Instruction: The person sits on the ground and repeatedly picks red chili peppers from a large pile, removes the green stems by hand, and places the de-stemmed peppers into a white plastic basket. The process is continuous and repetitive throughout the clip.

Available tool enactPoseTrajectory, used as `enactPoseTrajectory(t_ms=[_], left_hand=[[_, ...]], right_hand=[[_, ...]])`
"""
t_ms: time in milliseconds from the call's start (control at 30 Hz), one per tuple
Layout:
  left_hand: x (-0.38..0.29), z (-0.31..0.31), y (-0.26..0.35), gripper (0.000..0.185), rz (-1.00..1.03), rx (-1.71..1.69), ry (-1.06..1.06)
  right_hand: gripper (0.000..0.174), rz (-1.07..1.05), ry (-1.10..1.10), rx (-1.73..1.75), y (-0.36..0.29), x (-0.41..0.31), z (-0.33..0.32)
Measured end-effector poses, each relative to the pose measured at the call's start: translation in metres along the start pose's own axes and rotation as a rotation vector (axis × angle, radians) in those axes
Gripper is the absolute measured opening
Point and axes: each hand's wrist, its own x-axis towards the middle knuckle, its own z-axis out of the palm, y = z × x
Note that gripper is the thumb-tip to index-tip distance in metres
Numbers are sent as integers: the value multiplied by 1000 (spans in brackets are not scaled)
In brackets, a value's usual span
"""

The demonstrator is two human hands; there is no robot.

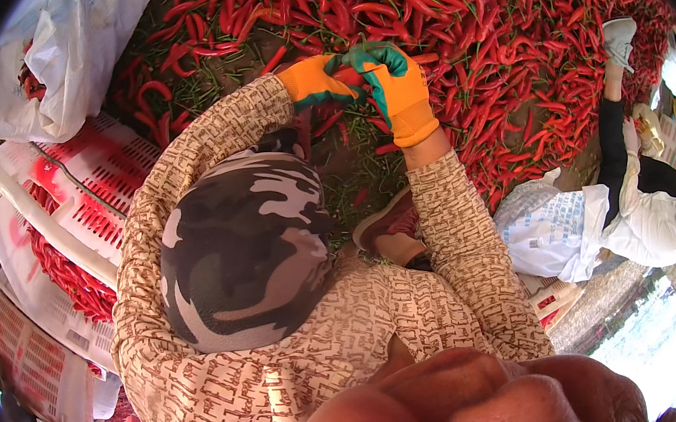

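My left hand point(318, 80), in an orange glove with green-coated fingers, has its thumb and fingers around a red chili pepper point(349, 76). My right hand point(394, 89), gloved the same way, meets it at the pepper's right end with its fingers curled in. Whether anything sits inside those curled fingers is hidden. Both hands are above the near edge of a broad heap of red chili peppers point(484, 69). Green stems point(199, 89) lie scattered on the dark ground beneath and to the left of the hands.
My camouflage-covered knee point(248, 246) rises left of centre, and a shoe point(386, 221) shows below my right hand. At left are a white sack point(67, 60) and slotted plastic crates point(102, 175), with peppers point(65, 261) among them. Another person point(646, 226) sits at right, by a white printed sack point(546, 228).
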Motion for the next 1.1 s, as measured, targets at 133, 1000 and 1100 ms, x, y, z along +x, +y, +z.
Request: enactPoseTrajectory(t_ms=[133,1000,1100], left_hand=[[-1,10,18,75,-253,749,141],[-21,-25,-21,32,89,-16,321],[-16,-25,-31,30,198,66,225]], right_hand=[[19,177,-88,315,1,-13,-19],[33,94,141,140,-46,-14,-112],[35,80,92,155,-40,-16,-99]])
